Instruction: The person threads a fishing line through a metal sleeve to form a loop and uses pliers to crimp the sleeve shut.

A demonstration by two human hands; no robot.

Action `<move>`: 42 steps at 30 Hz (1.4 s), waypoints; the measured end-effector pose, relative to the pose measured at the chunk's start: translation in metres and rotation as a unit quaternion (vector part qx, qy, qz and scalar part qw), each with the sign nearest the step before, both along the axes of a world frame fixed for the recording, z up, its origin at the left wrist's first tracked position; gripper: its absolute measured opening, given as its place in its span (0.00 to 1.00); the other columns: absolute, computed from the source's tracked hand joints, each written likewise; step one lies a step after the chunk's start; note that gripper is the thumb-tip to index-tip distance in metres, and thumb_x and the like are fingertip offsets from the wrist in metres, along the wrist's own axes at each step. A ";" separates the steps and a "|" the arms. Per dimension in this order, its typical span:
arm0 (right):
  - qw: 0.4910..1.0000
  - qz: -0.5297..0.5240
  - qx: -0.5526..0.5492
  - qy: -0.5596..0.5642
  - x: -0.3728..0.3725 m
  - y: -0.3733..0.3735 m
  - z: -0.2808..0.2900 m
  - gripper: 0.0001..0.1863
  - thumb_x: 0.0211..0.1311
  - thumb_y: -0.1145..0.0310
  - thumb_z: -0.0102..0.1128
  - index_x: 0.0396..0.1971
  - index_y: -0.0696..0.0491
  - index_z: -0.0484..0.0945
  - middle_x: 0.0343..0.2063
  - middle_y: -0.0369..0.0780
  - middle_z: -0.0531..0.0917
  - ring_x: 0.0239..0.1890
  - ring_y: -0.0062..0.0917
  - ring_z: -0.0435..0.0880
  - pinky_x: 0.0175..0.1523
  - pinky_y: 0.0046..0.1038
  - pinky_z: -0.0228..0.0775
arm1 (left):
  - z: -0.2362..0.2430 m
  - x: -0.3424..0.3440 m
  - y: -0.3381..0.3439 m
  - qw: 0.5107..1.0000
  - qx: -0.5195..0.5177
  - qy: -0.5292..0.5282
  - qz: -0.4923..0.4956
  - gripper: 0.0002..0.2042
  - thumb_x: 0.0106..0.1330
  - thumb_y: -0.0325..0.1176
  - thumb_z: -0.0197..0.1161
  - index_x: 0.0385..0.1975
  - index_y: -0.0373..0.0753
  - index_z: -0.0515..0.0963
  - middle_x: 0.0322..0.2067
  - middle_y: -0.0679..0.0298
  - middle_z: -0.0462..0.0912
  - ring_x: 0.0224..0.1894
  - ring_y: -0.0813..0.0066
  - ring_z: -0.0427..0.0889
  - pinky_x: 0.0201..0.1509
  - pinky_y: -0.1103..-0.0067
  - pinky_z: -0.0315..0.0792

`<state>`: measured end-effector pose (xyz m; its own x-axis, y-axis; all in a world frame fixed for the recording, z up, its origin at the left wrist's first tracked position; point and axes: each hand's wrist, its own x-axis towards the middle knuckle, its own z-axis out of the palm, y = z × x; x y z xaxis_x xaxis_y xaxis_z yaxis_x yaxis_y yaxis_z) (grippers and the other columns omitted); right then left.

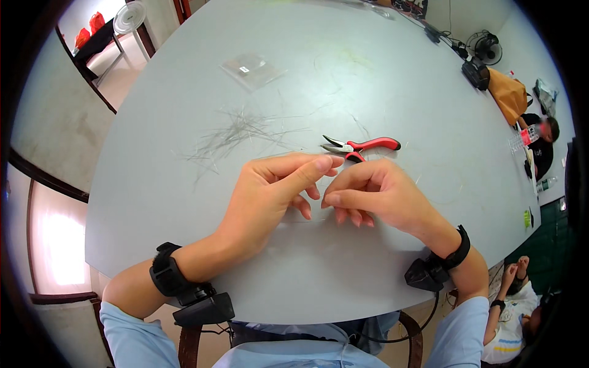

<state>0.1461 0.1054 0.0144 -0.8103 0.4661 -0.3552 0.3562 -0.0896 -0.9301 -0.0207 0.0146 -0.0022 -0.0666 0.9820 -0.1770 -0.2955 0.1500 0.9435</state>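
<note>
Above the grey table (307, 276), my left hand (261, 193) is closed in a pinch, thumb against forefinger. Close beside it on the right, my right hand (389, 193) pinches too, its thumb pressed to the forefinger. Whatever lies between the fingertips is too fine to make out. Just beyond both hands rest pliers (375, 143) with red and black handles, their jaws pointing left and parted. A loose heap of thin, straight, wire-like strands (242, 132) is spread out to the far left of my hands.
A clear plastic bag (254, 70) with a small white label lies farther back. Along the right edge are a brown bag (508, 95), a black fan (486, 48) and a plastic bottle (524, 138). Other people sit at the right. Black devices are strapped to my wrists, one trailing a cable.
</note>
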 end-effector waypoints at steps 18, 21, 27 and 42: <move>0.991 -0.096 0.033 0.090 -0.001 -0.005 -0.003 0.08 0.59 0.72 0.55 0.34 0.60 0.80 0.19 0.36 0.78 0.17 0.13 0.73 0.20 0.14 0.62 | -0.003 0.002 0.000 1.000 -0.004 -0.022 -0.014 0.15 0.61 0.40 0.59 0.36 0.34 0.81 0.30 0.65 0.78 0.30 0.82 0.70 0.25 0.85 0.69; 0.990 -0.095 -0.003 0.108 0.000 -0.004 -0.008 0.08 0.59 0.72 0.55 0.34 0.60 0.80 0.20 0.36 0.78 0.17 0.13 0.73 0.20 0.14 0.62 | -0.005 0.002 0.000 1.000 -0.005 -0.021 -0.019 0.15 0.61 0.41 0.59 0.37 0.35 0.81 0.30 0.64 0.78 0.30 0.82 0.70 0.25 0.85 0.69; 0.983 -0.094 -0.102 0.118 0.001 -0.002 -0.011 0.08 0.59 0.70 0.56 0.29 0.58 0.80 0.20 0.35 0.78 0.19 0.12 0.72 0.21 0.14 0.61 | -0.005 0.003 0.000 1.000 -0.007 -0.020 -0.021 0.15 0.61 0.41 0.59 0.38 0.35 0.81 0.30 0.65 0.78 0.30 0.82 0.70 0.25 0.85 0.69; 0.986 -0.059 -0.120 0.098 0.004 -0.001 -0.010 0.09 0.59 0.68 0.56 0.26 0.58 0.80 0.18 0.35 0.77 0.17 0.13 0.71 0.20 0.14 0.60 | -0.001 0.001 -0.001 0.998 -0.024 -0.030 -0.042 0.15 0.63 0.38 0.55 0.39 0.31 0.78 0.31 0.67 0.76 0.31 0.83 0.70 0.29 0.83 0.66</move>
